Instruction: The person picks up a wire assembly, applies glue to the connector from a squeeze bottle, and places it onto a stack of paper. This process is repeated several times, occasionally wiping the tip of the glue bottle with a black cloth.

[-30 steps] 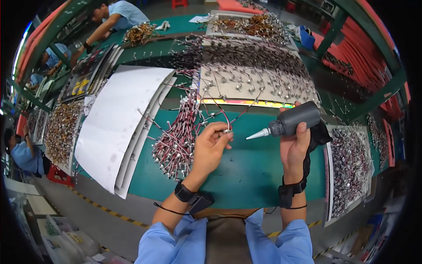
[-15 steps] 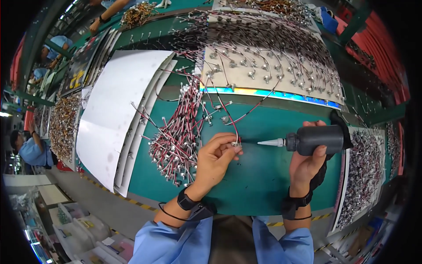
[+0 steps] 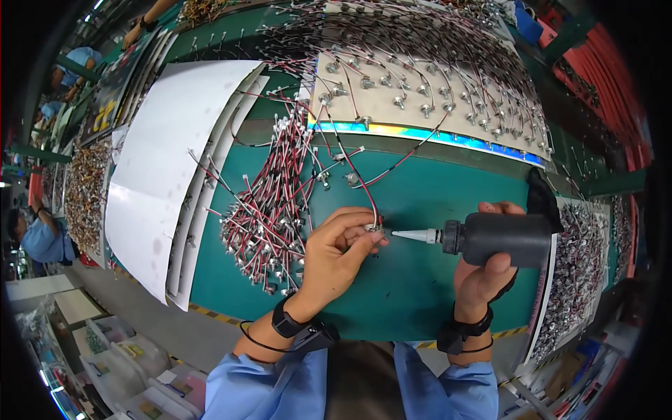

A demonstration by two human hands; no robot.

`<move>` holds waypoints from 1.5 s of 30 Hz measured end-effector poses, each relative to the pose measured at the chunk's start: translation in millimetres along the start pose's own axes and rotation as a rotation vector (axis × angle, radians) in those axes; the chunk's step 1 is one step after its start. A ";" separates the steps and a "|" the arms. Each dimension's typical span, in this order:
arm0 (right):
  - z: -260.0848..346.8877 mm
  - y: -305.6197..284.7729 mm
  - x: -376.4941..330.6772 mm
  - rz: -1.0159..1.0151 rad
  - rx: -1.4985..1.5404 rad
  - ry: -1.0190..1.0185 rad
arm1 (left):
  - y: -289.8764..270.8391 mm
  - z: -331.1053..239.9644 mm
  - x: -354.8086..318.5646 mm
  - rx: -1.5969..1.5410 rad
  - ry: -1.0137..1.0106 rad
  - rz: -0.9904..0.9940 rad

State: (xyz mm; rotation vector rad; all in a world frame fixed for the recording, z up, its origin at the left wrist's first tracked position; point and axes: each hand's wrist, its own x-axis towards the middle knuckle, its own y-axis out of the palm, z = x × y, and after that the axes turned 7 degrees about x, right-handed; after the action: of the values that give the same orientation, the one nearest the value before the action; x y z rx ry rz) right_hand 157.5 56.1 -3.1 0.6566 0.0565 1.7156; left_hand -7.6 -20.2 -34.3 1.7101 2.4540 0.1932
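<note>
My left hand (image 3: 343,253) pinches a small wired metal component (image 3: 373,228) between thumb and fingers. Its red and black leads rise from the fingertips toward the board. In my right hand (image 3: 481,280) lies a black squeeze bottle (image 3: 505,239), held on its side. The bottle's pale cone nozzle (image 3: 418,236) points left, its tip a short gap from the component. Left of my left hand a heap of similar wired components (image 3: 269,217) spreads over the green work surface (image 3: 413,294).
Rows of wired components stand on a beige board (image 3: 392,122) at the back. White sheets (image 3: 175,147) are stacked at the left. Another panel crowded with metal parts (image 3: 577,273) sits at the right. A co-worker in blue (image 3: 47,238) is at the far left.
The bottle in my right hand has come left and slightly down, bringing its nozzle tip closer to the component. My left hand keeps its pinch. The whole view has shifted a little.
</note>
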 end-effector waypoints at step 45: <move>20.1 -56.5 53.3 -0.159 0.622 0.421 | 56.7 11.9 37.2 -0.058 -0.313 0.241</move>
State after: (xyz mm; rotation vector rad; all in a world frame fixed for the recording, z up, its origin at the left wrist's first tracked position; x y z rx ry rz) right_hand 211.2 113.5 13.1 0.7007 0.9423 1.6529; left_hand 34.2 34.6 -37.1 1.8484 2.0039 0.0193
